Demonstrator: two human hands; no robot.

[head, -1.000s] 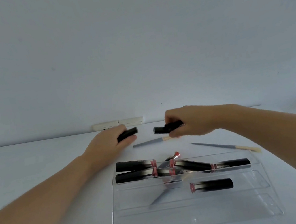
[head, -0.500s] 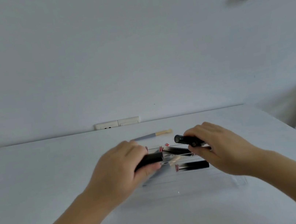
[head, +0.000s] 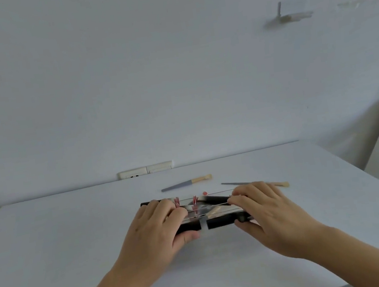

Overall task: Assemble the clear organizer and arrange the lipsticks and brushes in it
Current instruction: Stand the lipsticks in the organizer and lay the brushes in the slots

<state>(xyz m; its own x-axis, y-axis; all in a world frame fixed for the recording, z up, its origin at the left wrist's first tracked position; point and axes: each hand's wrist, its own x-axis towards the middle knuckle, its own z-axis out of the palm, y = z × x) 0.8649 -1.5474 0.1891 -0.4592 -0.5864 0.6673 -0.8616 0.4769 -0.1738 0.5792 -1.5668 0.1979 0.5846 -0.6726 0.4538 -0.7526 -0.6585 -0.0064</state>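
Both hands are lowered over the clear organizer, which sits between them. The left hand pinches a black lipstick under its thumb, and the right hand grips another black lipstick, the two nearly end to end. Dropped unevenly, they could roll onto the crossed lipsticks beyond the fingertips. Two brushes lie farther out, easily forgotten.

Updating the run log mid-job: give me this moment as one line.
left hand: shut on black lipstick | right hand: shut on second black lipstick | both over clear organizer | two brushes loose on table
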